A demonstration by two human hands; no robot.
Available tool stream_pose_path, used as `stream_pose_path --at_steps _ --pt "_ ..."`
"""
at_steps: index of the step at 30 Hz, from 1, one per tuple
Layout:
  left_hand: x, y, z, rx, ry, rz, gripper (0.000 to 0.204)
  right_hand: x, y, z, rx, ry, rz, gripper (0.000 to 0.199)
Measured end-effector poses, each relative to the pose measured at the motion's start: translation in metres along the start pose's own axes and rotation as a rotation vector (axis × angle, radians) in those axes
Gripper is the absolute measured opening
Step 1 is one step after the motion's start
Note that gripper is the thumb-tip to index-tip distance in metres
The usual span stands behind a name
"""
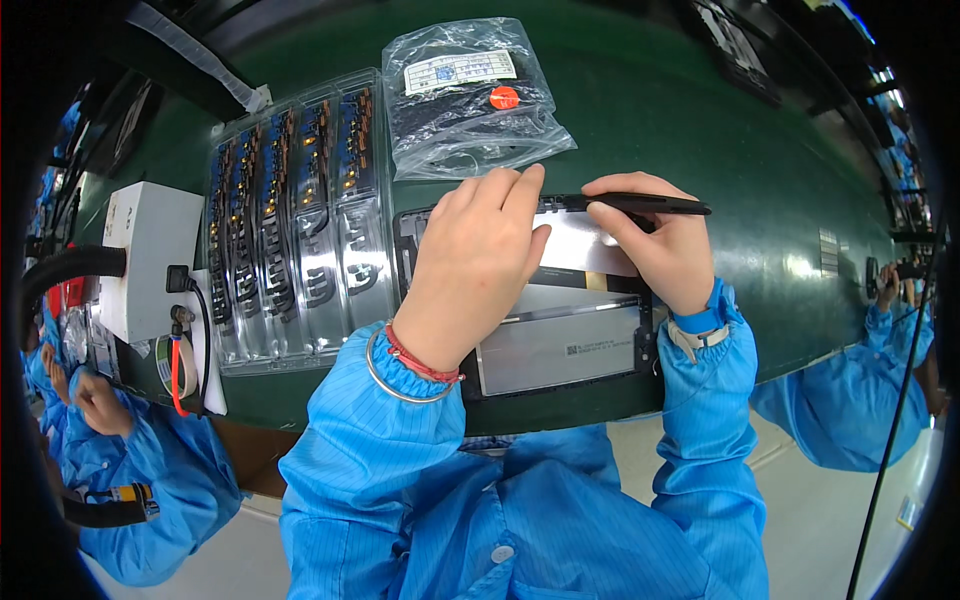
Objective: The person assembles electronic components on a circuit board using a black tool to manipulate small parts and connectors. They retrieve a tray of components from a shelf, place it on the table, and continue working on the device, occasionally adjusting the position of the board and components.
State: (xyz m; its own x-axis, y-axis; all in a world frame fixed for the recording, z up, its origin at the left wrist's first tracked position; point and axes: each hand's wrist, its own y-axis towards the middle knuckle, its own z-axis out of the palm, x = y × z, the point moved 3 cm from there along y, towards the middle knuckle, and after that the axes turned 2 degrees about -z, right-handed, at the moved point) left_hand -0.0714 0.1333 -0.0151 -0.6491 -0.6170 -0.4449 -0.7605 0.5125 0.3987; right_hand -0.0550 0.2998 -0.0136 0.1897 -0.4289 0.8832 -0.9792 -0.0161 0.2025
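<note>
One tablet-like device point(560, 350) lies lengthwise left-to-right; at its far edge, right hand point(668, 245) pinches a black tool point(655, 204); left hand point(478, 268), grip hidden, covers its left.

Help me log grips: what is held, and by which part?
The right hand pinches a black, pen-like tool near its left end; whether the left hand holds anything cannot be told.

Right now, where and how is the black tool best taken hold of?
The black tool is probably best pinched at its free end, coming from the person's right: that slim end sticks out past the right hand, which holds the tool further left.
</note>
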Motion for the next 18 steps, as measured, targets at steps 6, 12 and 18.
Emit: stream_pose_path --at_steps 6,12,18 --pt "0.0 -0.002 0.0 0.001 -0.007 -0.001 0.041 -0.004 -0.003 0.0 -0.002 0.019 0.01 0.016" --pt "-0.001 -0.004 -0.001 0.024 -0.009 -0.01 0.04 -0.004 -0.002 -0.001 -0.098 0.218 -0.011 0.013" --pt "-0.001 -0.001 -0.002 -0.02 -0.077 0.019 0.035 -0.012 0.002 -0.007 -0.191 0.266 -0.181 0.007"
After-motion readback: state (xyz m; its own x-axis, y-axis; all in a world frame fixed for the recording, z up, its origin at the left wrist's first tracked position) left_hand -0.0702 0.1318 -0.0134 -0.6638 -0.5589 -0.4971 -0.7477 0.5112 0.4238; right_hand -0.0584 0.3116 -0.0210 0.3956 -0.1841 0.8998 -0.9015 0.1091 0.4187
